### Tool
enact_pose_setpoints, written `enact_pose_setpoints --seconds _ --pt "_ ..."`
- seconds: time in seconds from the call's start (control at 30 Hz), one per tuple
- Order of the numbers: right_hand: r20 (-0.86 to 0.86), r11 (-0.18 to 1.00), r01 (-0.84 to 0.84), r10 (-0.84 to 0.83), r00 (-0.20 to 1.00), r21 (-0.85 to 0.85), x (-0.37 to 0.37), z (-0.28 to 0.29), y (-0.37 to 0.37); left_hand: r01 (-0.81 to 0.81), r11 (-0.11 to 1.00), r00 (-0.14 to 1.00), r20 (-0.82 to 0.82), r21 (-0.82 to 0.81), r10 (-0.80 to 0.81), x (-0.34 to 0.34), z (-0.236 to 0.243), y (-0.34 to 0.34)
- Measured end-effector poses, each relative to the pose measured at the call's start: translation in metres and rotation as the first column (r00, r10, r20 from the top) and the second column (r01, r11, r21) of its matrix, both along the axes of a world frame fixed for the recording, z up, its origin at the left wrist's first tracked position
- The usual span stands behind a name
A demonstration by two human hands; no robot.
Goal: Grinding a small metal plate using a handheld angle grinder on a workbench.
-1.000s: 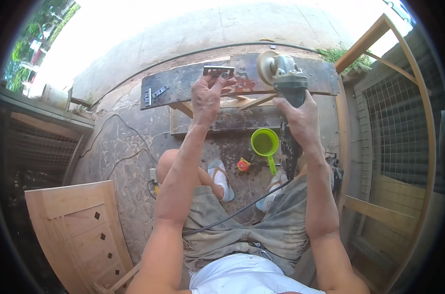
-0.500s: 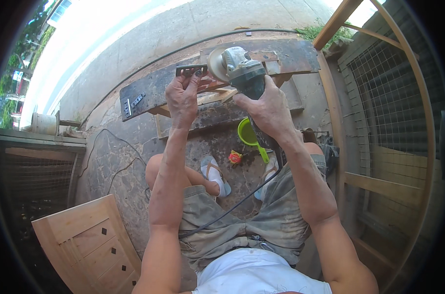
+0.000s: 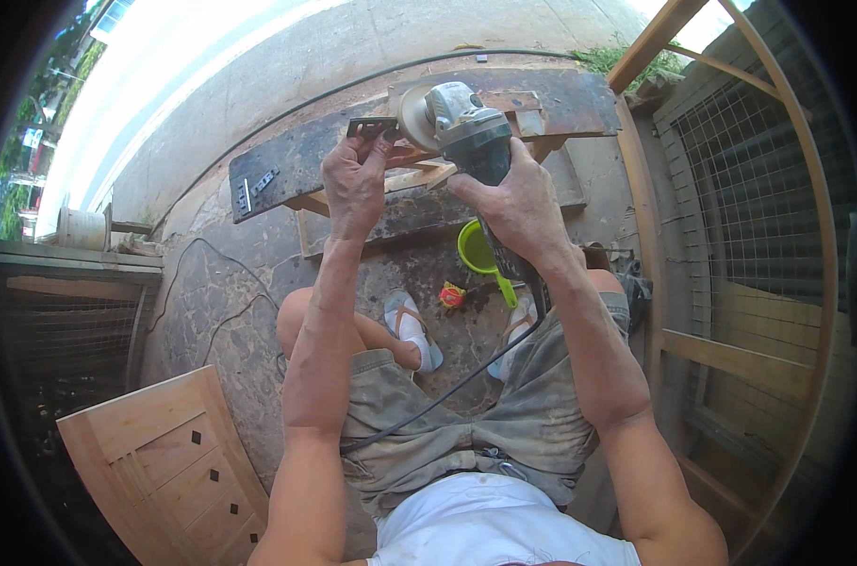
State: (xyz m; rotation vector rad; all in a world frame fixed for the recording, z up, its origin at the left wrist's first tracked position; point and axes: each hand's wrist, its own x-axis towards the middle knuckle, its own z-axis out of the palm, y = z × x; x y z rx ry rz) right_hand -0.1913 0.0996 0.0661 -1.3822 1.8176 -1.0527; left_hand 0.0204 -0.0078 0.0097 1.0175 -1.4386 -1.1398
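The left hand's grip [image 3: 355, 182] pinches a slotted metal plate [image 3: 372, 124] over the surface [image 3: 301, 156], beside the disc [image 3: 412, 120] of an angle grinder [image 3: 476, 137]; contact is unclear. The right hand's grip [image 3: 520, 203] encircles the grinder.

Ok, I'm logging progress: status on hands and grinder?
Left hand pinching dark slotted plate. Right hand gripping angle grinder, disc by plate's end, contact unclear. Cord across lap.

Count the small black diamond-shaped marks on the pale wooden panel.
4, in a slanting row on the pale wooden panel: topmost mark, second mark, third mark, lowest mark beside the left upper arm. More may be hidden behind that arm.
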Motion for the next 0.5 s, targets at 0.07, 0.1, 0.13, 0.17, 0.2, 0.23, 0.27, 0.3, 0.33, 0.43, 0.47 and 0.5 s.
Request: enact_pose_setpoints --seconds 0.07,0.1,0.13,0.17,0.2,0.23,0.27,0.3,0.33,0.43,0.47,0.5 --pt "0.007 1.000 0.005 -0.005 1.000 0.010 -0.004 -0.002 0.000 -0.001 1.000 1.000 0.016 -0.007 0.001 -0.001 0.000 -0.001" --pt "0.012 1.000 0.010 -0.011 1.000 0.019 -0.005 -0.002 0.001 0.002 1.000 1.000 -0.004 0.002 -0.002 -0.003 0.000 0.000" --pt "0.010 1.000 0.009 -0.010 1.000 0.019 -0.004 -0.002 0.001 0.004 1.000 1.000 -0.027 0.010 -0.004 -0.003 -0.001 0.000" --pt "0.005 1.000 0.012 -0.012 1.000 0.015 -0.004 -0.002 0.001 0.004 1.000 1.000 -0.029 0.010 -0.003 -0.002 -0.003 -0.002" --pt "-0.001 1.000 0.016 -0.016 1.000 0.011 -0.003 -0.002 0.001 0.008 1.000 0.999 0.031 -0.010 -0.007 0.000 -0.005 -0.004" --pt "0.001 1.000 0.016 -0.016 1.000 0.012 -0.002 -0.001 0.001 0.013 0.999 0.995 0.095 -0.030 -0.010 -0.001 -0.004 -0.005" --pt "0.006 1.000 0.010 -0.010 1.000 0.028 -0.002 -0.001 0.001 0.013 1.000 0.995 0.096 -0.028 -0.010 -0.003 -0.004 -0.004" --pt "0.011 0.999 0.005 -0.005 1.000 0.043 -0.002 0.000 0.002 0.028 0.999 0.996 0.081 -0.023 -0.026 -0.005 -0.005 -0.003" --pt "0.009 0.999 0.007 -0.007 1.000 0.044 -0.004 0.001 0.003 0.044 0.999 0.997 0.063 -0.018 -0.043 -0.006 -0.004 -0.002" --pt "0.026 1.000 0.005 -0.006 1.000 0.016 -0.009 0.003 0.005 0.024 1.000 0.999 0.048 -0.013 -0.023 -0.010 -0.010 -0.006" --pt "0.020 0.999 0.014 -0.014 1.000 0.039 -0.010 0.003 0.004 0.024 1.000 0.999 0.046 -0.014 -0.024 -0.010 -0.011 -0.006" --pt "0.014 0.998 0.019 -0.020 1.000 0.060 -0.011 0.003 0.003 0.031 0.999 0.998 0.049 -0.008 -0.030 -0.008 -0.011 -0.007"
